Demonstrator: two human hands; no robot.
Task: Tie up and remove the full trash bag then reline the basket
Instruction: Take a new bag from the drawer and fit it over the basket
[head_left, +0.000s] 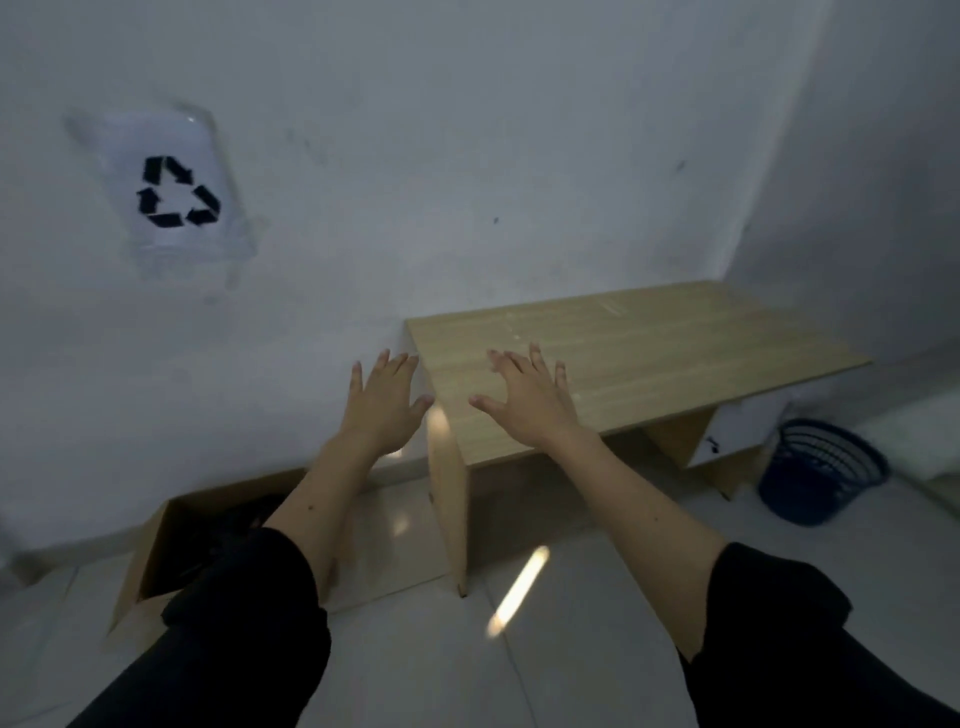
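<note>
Reaching forward side by side, both arms stretch out from rolled-up black sleeves (249, 613), palms down and fingers spread, neither gripping anything. The left hand (383, 402) hovers just beyond the near left corner of the counter (675, 343), in front of the white wall (467, 130); the right hand (524, 397) hangs over the counter's pale wood top, and whether it touches the surface cannot be told. The basket (821, 470) (a dark blue one with slatted sides) stands on the tiled floor (571, 649) at the far right, past the counter's right end and well apart from both hands; its inside is too dim to tell whether a bag lines it. Low on the left, an open cardboard box (156, 551) sits against the wall with something dark inside, partly hidden by the left forearm. Higher on the wall is a blurred white sheet with a black recycling symbol (176, 193). A bright streak of light lies on the floor between the arms.
</note>
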